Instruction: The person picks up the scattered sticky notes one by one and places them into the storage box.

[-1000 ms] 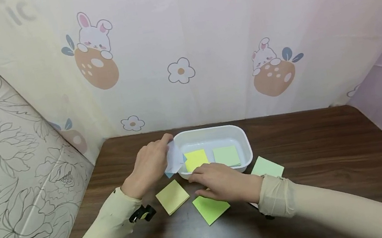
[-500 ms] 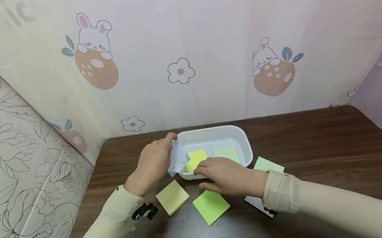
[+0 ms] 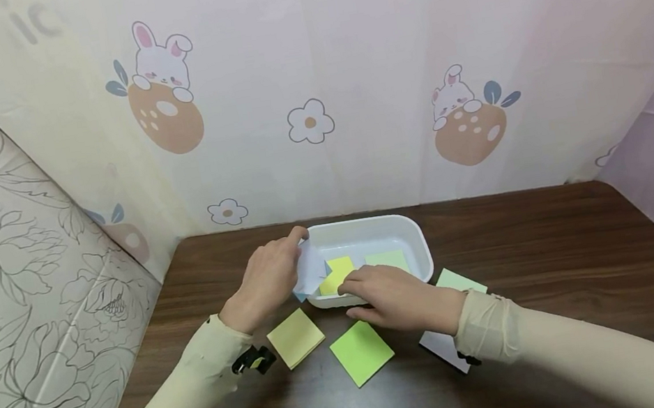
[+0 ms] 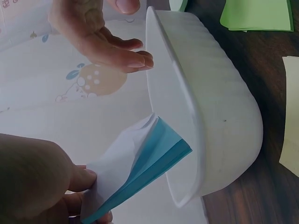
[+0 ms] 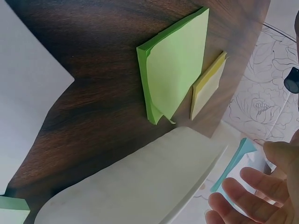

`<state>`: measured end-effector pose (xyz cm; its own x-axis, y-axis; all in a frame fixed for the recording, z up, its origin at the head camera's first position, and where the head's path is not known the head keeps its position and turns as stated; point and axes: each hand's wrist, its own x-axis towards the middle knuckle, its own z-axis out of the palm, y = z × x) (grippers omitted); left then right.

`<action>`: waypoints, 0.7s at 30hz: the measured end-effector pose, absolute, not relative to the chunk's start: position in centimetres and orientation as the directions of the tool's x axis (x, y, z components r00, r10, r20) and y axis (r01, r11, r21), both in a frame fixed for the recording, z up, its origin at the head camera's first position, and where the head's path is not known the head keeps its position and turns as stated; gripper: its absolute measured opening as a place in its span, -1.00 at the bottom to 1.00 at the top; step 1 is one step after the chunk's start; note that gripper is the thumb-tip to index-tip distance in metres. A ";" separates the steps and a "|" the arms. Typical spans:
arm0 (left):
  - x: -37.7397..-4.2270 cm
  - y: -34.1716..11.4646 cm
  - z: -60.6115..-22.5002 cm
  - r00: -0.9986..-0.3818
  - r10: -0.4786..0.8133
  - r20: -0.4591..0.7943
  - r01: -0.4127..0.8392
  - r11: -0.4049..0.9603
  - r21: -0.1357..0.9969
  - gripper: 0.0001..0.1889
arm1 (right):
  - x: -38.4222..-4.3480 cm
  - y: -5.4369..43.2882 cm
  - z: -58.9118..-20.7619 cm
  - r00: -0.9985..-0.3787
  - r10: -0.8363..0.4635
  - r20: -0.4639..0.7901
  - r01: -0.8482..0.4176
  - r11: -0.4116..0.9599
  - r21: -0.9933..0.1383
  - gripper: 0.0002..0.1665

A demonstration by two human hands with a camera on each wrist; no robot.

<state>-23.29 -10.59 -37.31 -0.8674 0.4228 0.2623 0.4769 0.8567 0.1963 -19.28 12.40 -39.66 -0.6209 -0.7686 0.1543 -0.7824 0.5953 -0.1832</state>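
My left hand (image 3: pixel 270 272) pinches a blue sticky-note pad (image 4: pixel 161 151) between thumb and fingers. A pale sheet on the pad stands away from the blue ones, and the pad is tilted over the left end of a white plastic tub (image 3: pixel 369 229). Close to the tub's front rim is my right hand (image 3: pixel 395 298), fingers loosely bent and holding nothing. In the right wrist view, the fingers (image 5: pixel 252 198) are spread apart near the blue pad. Yellow notes (image 3: pixel 339 274) and pale green notes (image 3: pixel 387 260) lie inside the tub, partly hidden by the right hand.
On the wooden table (image 3: pixel 538 257), a pale yellow pad (image 3: pixel 296 337) and a bright green pad (image 3: pixel 362 354) lie before the tub. A mint pad (image 3: pixel 457 279) and a whitish pad (image 3: pixel 444 350) are partly covered by the right arm. A patterned curtain (image 3: pixel 370 155) hangs behind.
My left hand has shifted slightly right with the blue pad, further over the tub. My right hand has drifted right and a little away from me, uncovering more of the green and whitish pads.
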 end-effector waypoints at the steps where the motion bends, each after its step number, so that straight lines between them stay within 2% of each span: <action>1: -23.3 -10.5 -37.3 -0.869 0.423 0.257 0.476 0.857 0.197 -0.69 | -19.3 12.5 -39.6 -0.623 -0.767 0.152 -0.780 0.597 -0.185 -0.62; 9: -23.5 -10.1 -37.3 -0.869 0.430 0.245 0.477 0.860 0.181 -0.70 | -19.4 12.8 -39.5 -0.634 -0.762 0.134 -0.771 0.607 -0.194 -0.61; 21: -24.3 -10.1 -37.7 -0.835 0.467 0.290 0.526 0.833 0.171 -0.69 | -19.5 13.6 -39.8 -0.643 -0.749 0.159 -0.765 0.620 -0.172 -0.61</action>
